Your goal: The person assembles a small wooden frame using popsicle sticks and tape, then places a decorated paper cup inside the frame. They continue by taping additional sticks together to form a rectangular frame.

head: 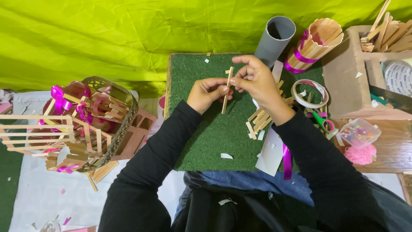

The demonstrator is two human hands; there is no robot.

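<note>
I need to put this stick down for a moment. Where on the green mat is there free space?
The green mat is bare on its left half, below the left hand, down to the small white scrap. The right side is crowded: loose wooden sticks, white paper, tape roll, scissors and purple ribbon.
</note>
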